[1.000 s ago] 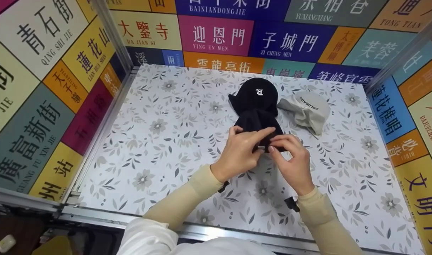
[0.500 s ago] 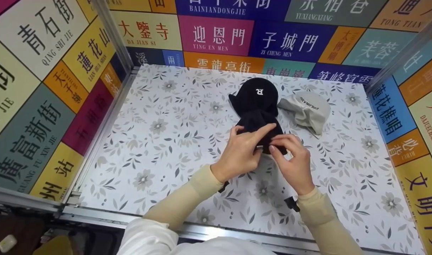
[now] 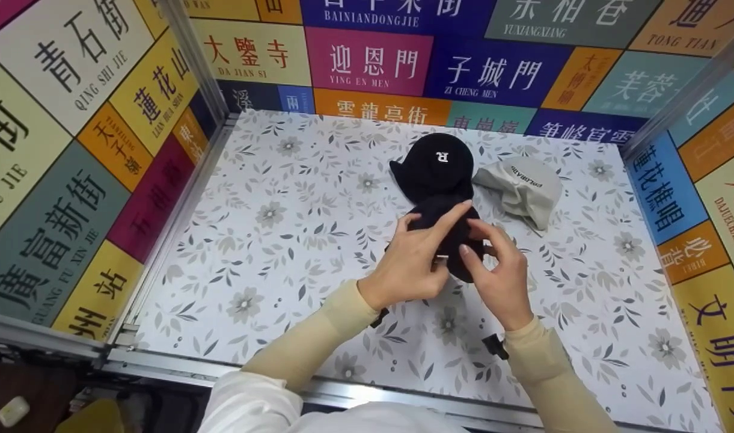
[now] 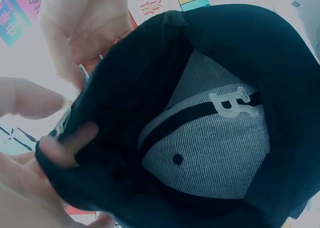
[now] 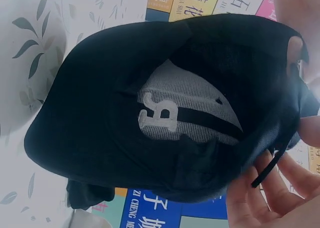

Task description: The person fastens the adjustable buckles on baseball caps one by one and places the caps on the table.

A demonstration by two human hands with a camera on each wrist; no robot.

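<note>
A black baseball cap (image 3: 442, 208) is held up between both hands, its hollow inside facing the wrist cameras. The back of a white letter R (image 4: 232, 101) shows on its striped lining (image 4: 215, 155). My left hand (image 3: 407, 260) grips the cap's back edge, index finger extended over it, beside a small metal buckle (image 3: 442, 257). My right hand (image 3: 502, 272) pinches the cap's back near the strap, and a loose strap end (image 5: 270, 169) shows by its fingers in the right wrist view. The left hand partly hides the cap in the head view.
Behind the held cap, a second black cap (image 3: 433, 165) with a white R lies on the flower-patterned tabletop (image 3: 318, 198). A light grey cap (image 3: 526, 186) lettered COLORADO lies to its right. Sign-printed panels (image 3: 367, 60) wall the back and sides; a metal rail (image 3: 367, 394) edges the front.
The right thumb and fingers have shifted slightly up and spread around the cap's back. More black fabric hangs below between the hands, and the held cap's top has dropped a little. Both other caps stay put.
</note>
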